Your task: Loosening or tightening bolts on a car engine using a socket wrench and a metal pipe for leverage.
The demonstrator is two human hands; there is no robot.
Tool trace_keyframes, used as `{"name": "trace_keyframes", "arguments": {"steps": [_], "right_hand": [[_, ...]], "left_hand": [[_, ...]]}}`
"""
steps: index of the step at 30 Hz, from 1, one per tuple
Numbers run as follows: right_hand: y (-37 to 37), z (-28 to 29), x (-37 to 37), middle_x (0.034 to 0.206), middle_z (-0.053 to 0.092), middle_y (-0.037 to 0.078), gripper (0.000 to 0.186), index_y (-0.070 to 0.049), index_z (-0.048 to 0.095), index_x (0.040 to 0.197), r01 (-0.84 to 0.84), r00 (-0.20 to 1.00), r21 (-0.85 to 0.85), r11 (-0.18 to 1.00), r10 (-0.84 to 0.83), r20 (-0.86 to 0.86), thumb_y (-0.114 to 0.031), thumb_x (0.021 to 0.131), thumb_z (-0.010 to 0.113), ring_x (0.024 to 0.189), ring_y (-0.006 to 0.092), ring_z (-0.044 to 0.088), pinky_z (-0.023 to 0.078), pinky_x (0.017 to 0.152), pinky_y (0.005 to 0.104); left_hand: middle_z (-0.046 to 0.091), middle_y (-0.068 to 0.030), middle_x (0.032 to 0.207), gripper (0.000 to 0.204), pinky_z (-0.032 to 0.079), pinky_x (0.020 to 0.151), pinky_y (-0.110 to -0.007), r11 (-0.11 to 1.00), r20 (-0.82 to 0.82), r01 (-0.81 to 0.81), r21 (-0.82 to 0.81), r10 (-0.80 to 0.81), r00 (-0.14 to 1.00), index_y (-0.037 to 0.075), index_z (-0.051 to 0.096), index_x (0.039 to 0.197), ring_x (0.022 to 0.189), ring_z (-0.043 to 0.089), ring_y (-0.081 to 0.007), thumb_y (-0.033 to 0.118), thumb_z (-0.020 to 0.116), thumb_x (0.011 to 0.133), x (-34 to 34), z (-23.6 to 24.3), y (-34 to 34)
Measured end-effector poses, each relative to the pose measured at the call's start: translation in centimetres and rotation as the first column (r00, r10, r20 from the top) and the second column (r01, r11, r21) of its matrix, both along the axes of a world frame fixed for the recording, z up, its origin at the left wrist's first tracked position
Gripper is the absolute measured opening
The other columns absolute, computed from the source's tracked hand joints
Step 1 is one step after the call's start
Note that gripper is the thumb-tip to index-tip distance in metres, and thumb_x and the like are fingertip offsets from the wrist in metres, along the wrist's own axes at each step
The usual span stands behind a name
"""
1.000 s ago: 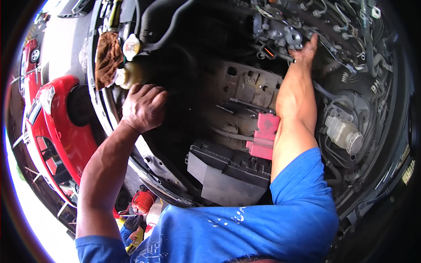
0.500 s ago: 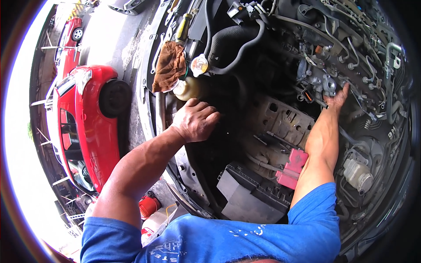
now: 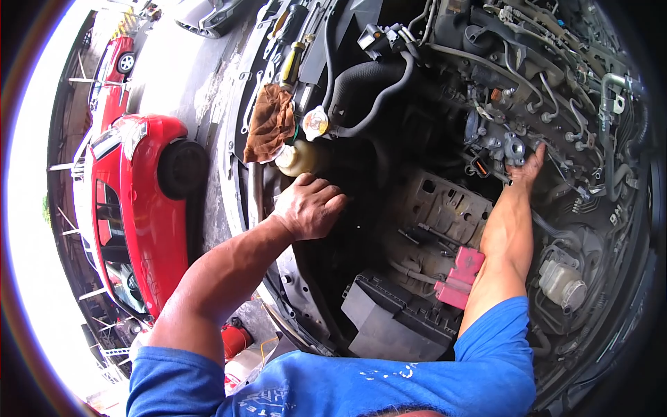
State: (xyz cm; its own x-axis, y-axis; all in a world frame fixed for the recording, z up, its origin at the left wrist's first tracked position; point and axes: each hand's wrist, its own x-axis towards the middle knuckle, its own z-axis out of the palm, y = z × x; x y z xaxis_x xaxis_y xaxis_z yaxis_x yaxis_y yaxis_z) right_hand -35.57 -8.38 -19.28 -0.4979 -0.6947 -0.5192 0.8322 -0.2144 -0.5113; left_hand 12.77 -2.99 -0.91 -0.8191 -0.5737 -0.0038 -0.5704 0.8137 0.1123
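Note:
My left hand (image 3: 310, 206) is closed in a loose fist over the front edge of the engine bay, just below a yellowed plastic reservoir (image 3: 297, 160). Whatever lies under its curled fingers is hidden. Farther in on the right, my right hand (image 3: 528, 169) reaches to a grey metal engine part (image 3: 513, 149) with a round opening. The thumb points up along that part's right side, while the other fingers curl beneath it, mostly out of sight. My right forearm passes beside a red plastic cover (image 3: 460, 278).
A brown cloth (image 3: 269, 124) and a yellow-handled screwdriver (image 3: 292, 64) lie along the front panel. Black hoses (image 3: 381, 111) run nearby. A black box (image 3: 396, 316) sits close to my body, and a fluid reservoir (image 3: 561, 285) stands right of my arm. Outside is a red car (image 3: 142, 215).
The whole view has shifted slightly, with the engine bay's far side sitting a little lower. My right hand stays at the metal engine part; my left hand keeps its place at the front edge.

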Motion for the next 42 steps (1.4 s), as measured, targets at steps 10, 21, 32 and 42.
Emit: {"name": "trace_keyframes", "arguments": {"steps": [10, 21, 32, 42], "right_hand": [[0.0, -1.3, -0.7, 0.131, 0.061, 0.009, 0.057, -0.008, 0.055, 0.131, -0.052, 0.998, -0.045, 0.998, 0.054, 0.044, -0.052, 0.094, 0.054, 0.117, 0.0332, 0.059, 0.047, 0.100, 0.0507], [-0.1, -1.1, -1.0, 0.129, 0.061, 0.010, 0.060, -0.009, 0.054, 0.132, -0.052, 0.999, 0.010, 0.999, 0.052, 0.014, -0.056, 0.096, 0.046, 0.117, 0.0334, 0.059, 0.048, 0.100, 0.0515], [0.1, -0.5, -0.9, 0.132, 0.061, 0.007, 0.066, -0.011, 0.056, 0.131, -0.131, 0.991, 0.065, 0.989, 0.130, 0.015, -0.063, 0.090, 0.052, 0.120, 0.0315, 0.057, 0.044, 0.104, 0.0510], [-0.2, -0.9, -1.4, 0.134, 0.059, 0.006, 0.067, -0.011, 0.053, 0.135, -0.132, 0.991, 0.087, 0.987, 0.128, 0.047, -0.063, 0.094, 0.045, 0.121, 0.0309, 0.056, 0.046, 0.102, 0.0492]], "left_hand": [[0.065, 0.0008, 0.087, 0.021, 0.043, 0.077, -0.035, 0.999, -0.054, 0.019, -0.045, -0.021, 0.998, 0.013, 0.062, 0.092, 0.082, 0.064, -0.0173, 0.019, 0.069, 0.073, -0.1, 0.2, -0.2], [0.062, 0.0019, 0.083, 0.020, 0.043, 0.076, -0.035, 1.000, -0.041, 0.014, -0.026, -0.015, 0.999, 0.014, 0.062, 0.091, 0.080, 0.062, -0.0170, 0.019, 0.068, 0.073, -0.3, 0.5, -0.2], [0.067, -0.0012, 0.093, 0.033, 0.045, 0.076, -0.036, 1.000, -0.025, 0.012, 0.006, -0.012, 1.000, 0.012, 0.060, 0.094, 0.086, 0.065, -0.0186, 0.017, 0.074, 0.065, 0.1, 0.1, -0.2], [0.066, -0.0014, 0.092, 0.032, 0.044, 0.076, -0.036, 1.000, -0.027, 0.017, -0.007, -0.017, 1.000, 0.012, 0.060, 0.093, 0.084, 0.064, -0.0185, 0.017, 0.073, 0.065, 0.0, 0.1, -0.1]]}}
